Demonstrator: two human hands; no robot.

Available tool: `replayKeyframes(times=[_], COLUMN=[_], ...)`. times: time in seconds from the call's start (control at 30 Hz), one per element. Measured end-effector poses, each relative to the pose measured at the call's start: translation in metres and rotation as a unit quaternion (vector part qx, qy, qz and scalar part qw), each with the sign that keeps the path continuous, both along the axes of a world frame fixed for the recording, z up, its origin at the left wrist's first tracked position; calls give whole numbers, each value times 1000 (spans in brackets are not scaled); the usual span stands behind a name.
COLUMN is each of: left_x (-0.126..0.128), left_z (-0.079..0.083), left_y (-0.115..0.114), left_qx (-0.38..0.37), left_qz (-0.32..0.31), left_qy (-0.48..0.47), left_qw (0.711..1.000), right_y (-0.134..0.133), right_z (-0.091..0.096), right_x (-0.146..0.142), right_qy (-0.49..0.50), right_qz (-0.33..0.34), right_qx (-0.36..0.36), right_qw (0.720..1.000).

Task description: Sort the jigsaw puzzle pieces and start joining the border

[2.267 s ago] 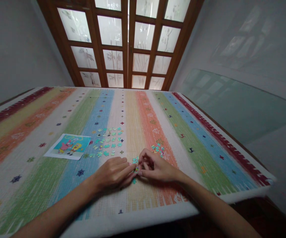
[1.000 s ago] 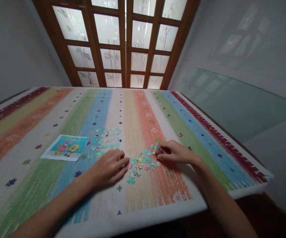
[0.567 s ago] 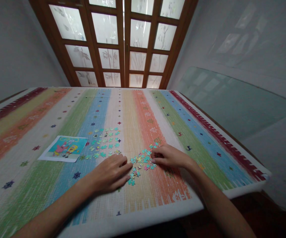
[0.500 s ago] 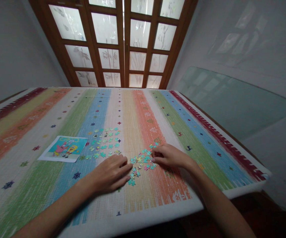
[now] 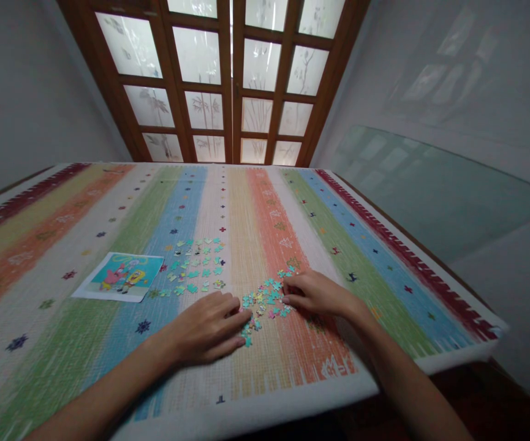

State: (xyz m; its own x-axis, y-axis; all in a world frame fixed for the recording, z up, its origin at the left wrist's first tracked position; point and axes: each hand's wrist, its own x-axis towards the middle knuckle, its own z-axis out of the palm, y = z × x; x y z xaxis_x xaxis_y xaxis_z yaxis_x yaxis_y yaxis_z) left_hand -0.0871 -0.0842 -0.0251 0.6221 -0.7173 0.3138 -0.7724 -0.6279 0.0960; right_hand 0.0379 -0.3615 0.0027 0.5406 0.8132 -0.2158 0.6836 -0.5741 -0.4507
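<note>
A loose heap of small teal and pink puzzle pieces (image 5: 267,299) lies on the striped mat (image 5: 246,220) between my hands. My left hand (image 5: 207,327) lies flat on the mat, fingers stretched out, their tips touching the heap's near left edge. My right hand (image 5: 316,293) rests at the heap's right side with fingers curled and tips pressed down among the pieces; whether they pinch one is hidden. A second spread of teal pieces (image 5: 195,264) lies further back on the blue stripe. Left of it lies a printed cartoon picture (image 5: 120,277).
The mat covers a table whose near edge (image 5: 265,410) and right edge (image 5: 430,257) drop off. A wooden door with frosted glass panes (image 5: 228,79) stands behind the far end. A glass sheet (image 5: 430,190) leans against the right wall.
My right hand went from beside the left hand out to the right, then drew back a little along the heap. The pieces now lie spread out. My left hand shifted slightly toward them.
</note>
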Motion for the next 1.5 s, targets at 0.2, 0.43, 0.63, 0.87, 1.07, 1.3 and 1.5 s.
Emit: replayKeyframes(times=[0.2,0.43,0.63,0.87,1.07,1.3,1.5], left_x=[0,1,-4,-9,-9,-9,-11], left_z=[-1,2,1,-2,-5,-7,-10], left_y=[0,0,-1,-5,-6,-6,-11], left_qx=[6,15,7,29,31,26,32], left_qz=[2,12,-7,-25,-18,-19,-6], left_qy=[-6,-18,-41,-33,-39,-50,-26], left_qw=[1000,1000,999,999,999,998,999], right_y=[-11,-34,-37,-39,-41,-36,-36], right_z=[4,8,3,-1,-5,6,8], right_x=[8,26,29,30,32,25,22], right_qy=[19,18,-26,-52,-36,20,100], right_qz=[4,-37,-83,-93,-101,-50,12], right_qx=[22,52,31,-4,-10,46,44], right_qw=[1000,998,996,994,994,998,994])
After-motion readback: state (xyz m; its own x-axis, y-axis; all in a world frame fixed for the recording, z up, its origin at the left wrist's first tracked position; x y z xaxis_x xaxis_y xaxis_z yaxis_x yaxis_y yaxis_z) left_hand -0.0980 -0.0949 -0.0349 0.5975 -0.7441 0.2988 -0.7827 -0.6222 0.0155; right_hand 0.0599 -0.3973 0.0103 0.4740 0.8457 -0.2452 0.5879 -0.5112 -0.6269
